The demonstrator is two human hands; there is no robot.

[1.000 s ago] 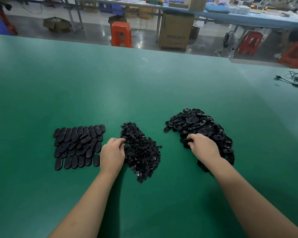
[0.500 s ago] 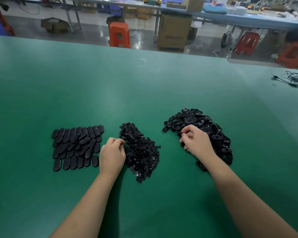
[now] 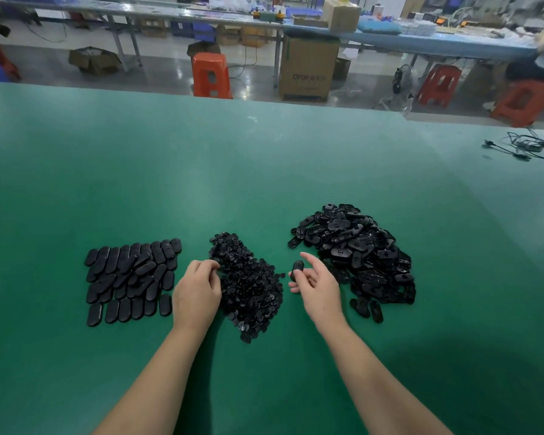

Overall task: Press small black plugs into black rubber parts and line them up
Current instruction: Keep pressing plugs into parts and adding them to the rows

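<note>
Green matting covers the worktable [image 3: 264,171], which carries everything within reach of the two bare hands. Just right of the right hand [image 3: 319,285] lies the biggest heap, a loose pile of black rubber parts [image 3: 358,252], oval pieces tumbled over one another, a few strays at its near edge. Left of the left hand [image 3: 197,291] sit the lined-up rubber parts [image 3: 129,276], laid flat in overlapping rows with a tidier row nearest the person. Between the two hands spreads the pile of small black plugs [image 3: 248,284], a dense drift of tiny pieces running toward the person.

The left hand rests at the left edge of that plug pile, fingers curled and tips bunched together against the plugs; whether a plug is actually pinched there cannot be told. The right hand is lifted a little, palm turned inward, forefinger raised, and it holds one oval rubber part [image 3: 296,269] between thumb and fingers, just off the right edge of the plug pile and apart from the big heap.
</note>
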